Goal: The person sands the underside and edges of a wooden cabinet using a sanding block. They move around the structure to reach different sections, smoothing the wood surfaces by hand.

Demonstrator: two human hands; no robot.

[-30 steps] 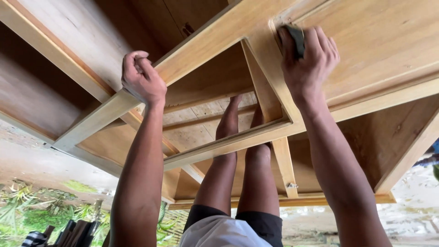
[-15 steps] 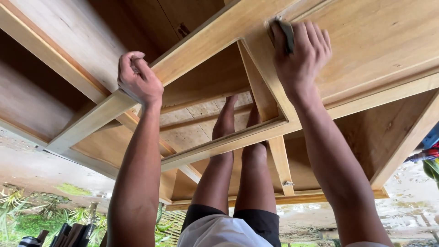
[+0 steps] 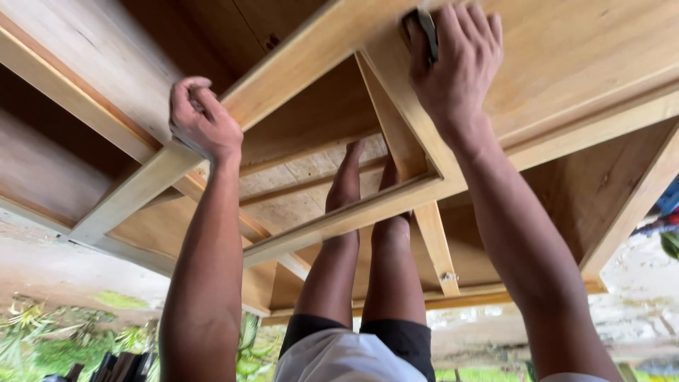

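Note:
I lie under a large wooden cabinet frame [image 3: 332,219] and look up at it. My left hand [image 3: 200,122] is closed around the edge of a pale wooden rail [image 3: 134,191] on the left. My right hand [image 3: 455,64] presses a dark sanding block [image 3: 423,30] against the wooden panel [image 3: 566,49] near the top, at the corner where the rail meets the moulded panel edge. My bare legs [image 3: 364,262] reach up between my arms, and my feet rest against the inner boards of the frame.
Wooden rails and cross pieces [image 3: 435,247] run overhead in all directions. A small metal fitting [image 3: 449,277] sits on one upright. Green plants [image 3: 42,339] and dark sticks [image 3: 120,368] show at lower left. Light ground lies beyond the frame at lower right.
My right hand with the sanding block has slid up and to the left along the panel edge. My left hand keeps its grip on the rail; the view has shifted slightly.

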